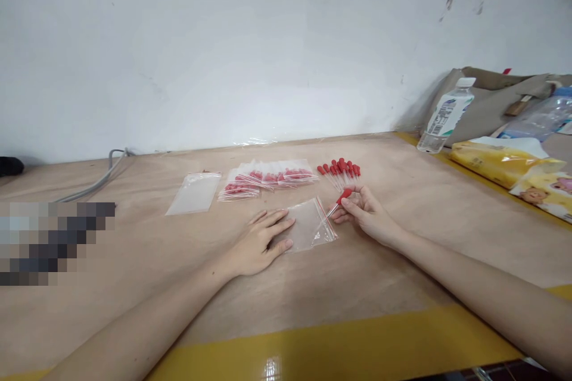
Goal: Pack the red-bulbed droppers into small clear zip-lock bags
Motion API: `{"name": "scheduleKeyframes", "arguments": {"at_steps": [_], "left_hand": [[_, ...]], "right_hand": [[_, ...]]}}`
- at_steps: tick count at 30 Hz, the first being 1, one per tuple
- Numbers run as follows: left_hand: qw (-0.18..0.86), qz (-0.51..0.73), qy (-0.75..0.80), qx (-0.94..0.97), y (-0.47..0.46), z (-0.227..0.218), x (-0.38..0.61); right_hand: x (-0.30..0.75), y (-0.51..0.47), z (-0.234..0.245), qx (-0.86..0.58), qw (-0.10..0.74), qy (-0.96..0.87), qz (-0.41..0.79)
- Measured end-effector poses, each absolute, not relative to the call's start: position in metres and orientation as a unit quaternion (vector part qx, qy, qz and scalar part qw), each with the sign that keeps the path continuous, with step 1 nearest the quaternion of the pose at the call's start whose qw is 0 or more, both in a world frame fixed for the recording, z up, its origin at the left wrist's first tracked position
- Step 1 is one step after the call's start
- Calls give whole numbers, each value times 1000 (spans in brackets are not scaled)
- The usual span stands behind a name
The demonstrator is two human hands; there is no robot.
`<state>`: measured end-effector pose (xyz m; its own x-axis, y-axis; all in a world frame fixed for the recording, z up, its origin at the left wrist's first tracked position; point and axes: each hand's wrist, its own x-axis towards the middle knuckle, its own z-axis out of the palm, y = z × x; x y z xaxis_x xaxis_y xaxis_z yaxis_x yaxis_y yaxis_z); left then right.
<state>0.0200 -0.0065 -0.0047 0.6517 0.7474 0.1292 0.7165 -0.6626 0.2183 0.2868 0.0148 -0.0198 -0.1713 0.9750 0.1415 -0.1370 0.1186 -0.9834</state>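
My left hand [261, 242] lies flat with fingers stretched out on the left end of a small clear zip bag [309, 225] on the table. My right hand [364, 211] pinches a red-capped dropper [340, 200] at the bag's red-striped mouth, its glass tip pointing into the opening. A loose bunch of red-capped droppers [340, 170] lies just behind my right hand. Filled bags of droppers [268, 179] are piled further left. An empty clear bag [195, 193] lies beside that pile.
A water bottle [444, 115] leans against a tan bag [496, 98] at the back right. Yellow packets [513, 169] lie on the right edge. A grey cable [96, 181] runs at the back left. Yellow tape [339, 348] marks the table's near edge.
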Motion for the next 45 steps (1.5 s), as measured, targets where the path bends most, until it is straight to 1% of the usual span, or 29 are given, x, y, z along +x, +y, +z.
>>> {"name": "scheduleKeyframes", "arguments": {"at_steps": [3,5,9,13,20,23,25,29,33,36,39,42,45], "left_hand": [[72,104,406,905,-6,-5,20],[70,105,406,905,-6,-5,21],[66,103,403,907,-6,-4,21],[67,98,400,909,-6,-4,20],[77,116,401,906,-6,-4,20],[84,105,403,905,-7,-1,21],[85,94,404,906,-8,1,21],[79,93,405,906,-8,1,22],[75,94,406,906,-8,-1,22],[72,98,407,905,-8,-2,22],[68,104,404,906,-8,-3,22],[66,105,401,908,-7,-4,22],[68,108,398,908,-7,-4,22]], "right_hand": [[297,15,-18,-388,443,-607,534],[302,17,-15,-376,412,-647,521],[303,22,-11,-329,389,-693,510],[297,25,-10,-290,335,-719,535],[301,33,-14,-350,281,-749,488],[301,36,-12,-355,258,-783,441],[298,35,-10,-349,264,-808,394],[287,29,-13,-365,311,-812,332],[281,25,-21,-443,352,-739,366],[279,23,-21,-452,374,-716,379],[278,19,-13,-415,343,-766,353],[276,11,-7,-421,303,-789,328],[273,5,-7,-447,303,-787,297]]}}
